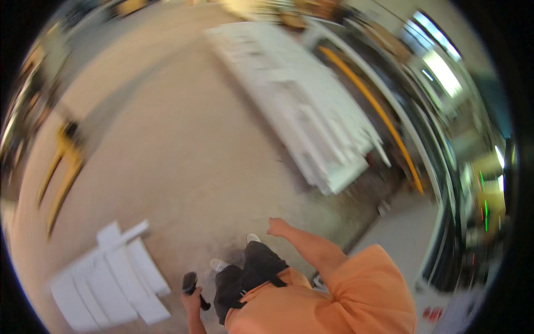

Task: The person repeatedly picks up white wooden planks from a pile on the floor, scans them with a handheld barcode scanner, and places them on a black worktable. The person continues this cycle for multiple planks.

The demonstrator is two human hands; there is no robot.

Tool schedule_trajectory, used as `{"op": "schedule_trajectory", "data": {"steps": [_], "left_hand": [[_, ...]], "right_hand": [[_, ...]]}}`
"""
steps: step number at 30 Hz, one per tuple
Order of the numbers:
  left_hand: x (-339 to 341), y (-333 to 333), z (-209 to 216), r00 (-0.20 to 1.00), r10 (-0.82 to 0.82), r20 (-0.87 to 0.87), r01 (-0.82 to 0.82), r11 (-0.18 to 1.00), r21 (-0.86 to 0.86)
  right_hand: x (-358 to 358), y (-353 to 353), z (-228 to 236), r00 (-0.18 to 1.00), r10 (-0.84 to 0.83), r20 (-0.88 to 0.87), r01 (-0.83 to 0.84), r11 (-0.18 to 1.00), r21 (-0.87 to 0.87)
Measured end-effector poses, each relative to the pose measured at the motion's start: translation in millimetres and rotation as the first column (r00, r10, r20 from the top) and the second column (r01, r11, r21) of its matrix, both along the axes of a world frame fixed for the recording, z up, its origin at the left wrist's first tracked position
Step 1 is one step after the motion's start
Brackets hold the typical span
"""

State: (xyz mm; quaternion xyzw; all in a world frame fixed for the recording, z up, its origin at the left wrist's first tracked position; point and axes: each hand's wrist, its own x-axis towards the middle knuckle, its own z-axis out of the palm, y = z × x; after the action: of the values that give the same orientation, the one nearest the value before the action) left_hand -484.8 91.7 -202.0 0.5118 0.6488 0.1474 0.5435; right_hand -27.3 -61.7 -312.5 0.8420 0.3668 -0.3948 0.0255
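My left hand [192, 300] is low in the view, closed around the grip of a black handheld scanner [190, 282]. The scanner's rounded head sticks up above my fist, and the grip's end shows below. Out in front of my body, my right hand [276, 227] hangs over the floor with its fingers curled in. I make out nothing in it, though the picture is smeared by motion. Nearest to my left hand is a low stack of white panels [119, 278] on the floor. A long pile of white boards [300, 106] lies ahead, beyond my right hand.
A yellow pallet jack [67, 161] stands on the concrete floor [167, 145] at left. To the right runs a long machine [439, 167] with a yellow bar [378, 117] beside the board pile. A grey plate [395, 228] lies near my right arm.
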Motion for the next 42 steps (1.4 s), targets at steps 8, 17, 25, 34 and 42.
{"op": "schedule_trajectory", "data": {"steps": [8,17,25,34,42], "left_hand": [[207.1,-51.9,-33.1,0.788,-0.530,-0.313,0.557,0.831,-0.006],[546.4,-275.8,-14.7,0.317,-0.930,-0.187,0.948,0.316,0.034],[800.8,-432.2,-44.2,0.036,-0.999,0.006,0.995,0.035,-0.089],[1004.4,-474.7,-103.2,0.390,-0.920,-0.034,0.919,0.392,-0.044],[1019.7,-476.9,-109.2,0.780,-0.625,-0.029,0.618,0.777,-0.118]], "right_hand": [[44.6,-322.7,-9.0,0.799,-0.601,-0.030,0.600,0.799,-0.038],[39.6,-610.6,-31.7,0.522,-0.852,-0.039,0.842,0.522,-0.141],[258.5,-677.3,-23.9,0.282,-0.958,0.050,0.945,0.286,0.158],[682.1,-627.8,-19.7,0.669,-0.647,0.366,0.519,0.759,0.393],[810.7,-510.9,-21.0,0.912,-0.341,0.227,0.219,0.874,0.433]]}}
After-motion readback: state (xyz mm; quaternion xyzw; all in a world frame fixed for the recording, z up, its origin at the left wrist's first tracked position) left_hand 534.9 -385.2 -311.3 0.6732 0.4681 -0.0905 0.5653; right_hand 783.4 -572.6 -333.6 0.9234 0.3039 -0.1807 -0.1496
